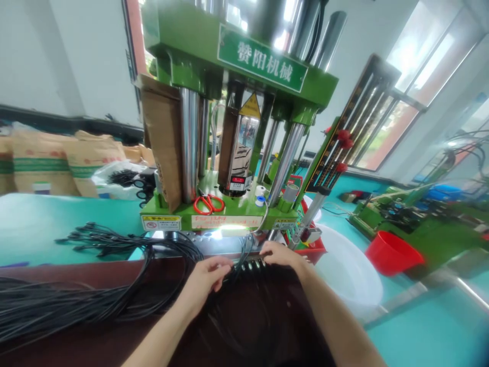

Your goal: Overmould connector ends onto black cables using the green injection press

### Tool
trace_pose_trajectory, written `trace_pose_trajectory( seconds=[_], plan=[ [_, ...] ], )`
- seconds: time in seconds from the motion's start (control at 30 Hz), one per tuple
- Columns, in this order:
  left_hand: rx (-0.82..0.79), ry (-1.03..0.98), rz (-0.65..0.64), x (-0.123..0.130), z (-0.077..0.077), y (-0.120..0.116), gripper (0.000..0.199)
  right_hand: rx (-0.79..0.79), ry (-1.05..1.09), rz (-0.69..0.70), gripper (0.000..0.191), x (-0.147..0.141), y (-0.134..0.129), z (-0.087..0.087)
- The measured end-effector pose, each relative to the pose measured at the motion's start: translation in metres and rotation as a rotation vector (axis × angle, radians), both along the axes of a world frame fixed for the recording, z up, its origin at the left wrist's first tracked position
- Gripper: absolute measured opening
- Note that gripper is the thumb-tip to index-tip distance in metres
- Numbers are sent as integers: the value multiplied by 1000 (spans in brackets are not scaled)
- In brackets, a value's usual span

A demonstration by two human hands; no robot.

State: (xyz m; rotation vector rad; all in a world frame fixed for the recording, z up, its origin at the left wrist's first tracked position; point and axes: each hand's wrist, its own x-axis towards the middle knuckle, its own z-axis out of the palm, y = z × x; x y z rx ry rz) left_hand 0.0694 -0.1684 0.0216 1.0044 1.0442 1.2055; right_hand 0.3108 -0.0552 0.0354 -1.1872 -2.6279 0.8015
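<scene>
"How are the hands posed?"

"Both forearms reach forward over the dark counter. The left hand is half curled, fingertips just beside thin black cords; whether it grips them cannot be told. The right hand is palm down, fingers bent, and any hold is hidden."

"Where are those cords?"

"Between the two hands, in front of a green machine."

"And what is around them?"

"The machine stands directly ahead, red-handled scissors on its base. A heap of black cables lies left. To the right are a white tub and a red bucket."
</scene>
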Motion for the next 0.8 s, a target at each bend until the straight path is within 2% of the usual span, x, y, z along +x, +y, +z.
trace_pose_trajectory(
  seconds=[0.17, 0.37, 0.53, 0.67, 0.8],
  plan=[
    [-19, -22, 74, -1, -6, 13, 24, 58, 61, -48, 24, 7, -2, -15],
    [78, 66, 136, 3, -8, 13, 17, 135, 259, -177, 23, 9, -15, -29],
    [109, 77, 122, 4, -3, 7, 12, 183, 275, -177, 24, 9, -16, -33],
    [116, 50, 111, 2, -6, 6, 11, 225, 261, -179, 25, 9, -18, -35],
    [45, -75, 72, -2, -11, 6, 14, 230, 264, -182, 24, 8, -21, -33]
  ],
)
